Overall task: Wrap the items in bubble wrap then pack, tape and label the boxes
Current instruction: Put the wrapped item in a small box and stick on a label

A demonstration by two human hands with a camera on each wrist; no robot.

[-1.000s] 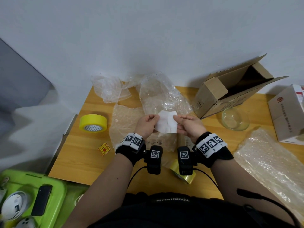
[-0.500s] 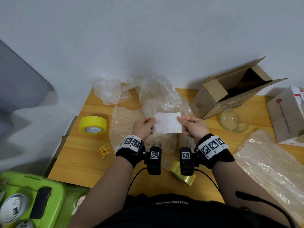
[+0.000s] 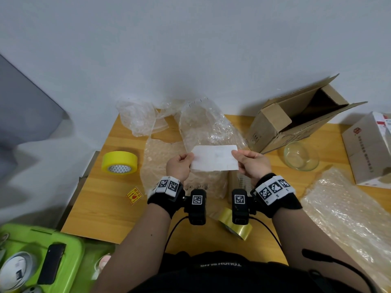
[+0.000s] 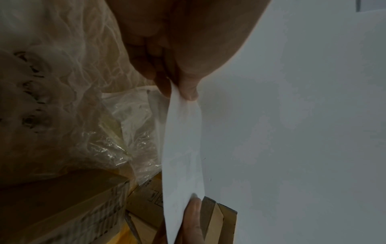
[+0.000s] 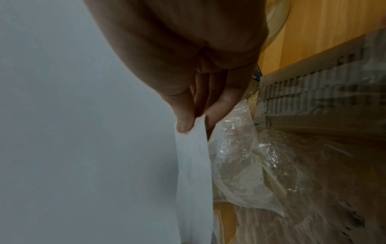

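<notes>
A white paper sheet (image 3: 214, 157) is stretched flat between both hands above the table. My left hand (image 3: 179, 166) pinches its left edge and my right hand (image 3: 249, 163) pinches its right edge. The left wrist view shows the sheet (image 4: 183, 156) edge-on, pinched between thumb and fingers (image 4: 188, 92); the right wrist view shows the same sheet (image 5: 194, 173) pinched by my right fingers (image 5: 183, 125). Beneath the hands lies a cardboard box wrapped in bubble wrap (image 3: 211, 182). An open cardboard box (image 3: 296, 125) stands at the back right, a glass bowl (image 3: 300, 156) in front of it.
A yellow tape roll (image 3: 119, 162) and a small yellow-red sticker (image 3: 134, 195) lie at the left. A clear tape roll (image 3: 232, 224) sits near the front edge. Loose bubble wrap (image 3: 347, 212) covers the right side. A white carton (image 3: 370, 149) stands far right, a green bin (image 3: 42, 254) lower left.
The folded white sheet has been opened out: my hands have moved apart and it now spans wider between them.
</notes>
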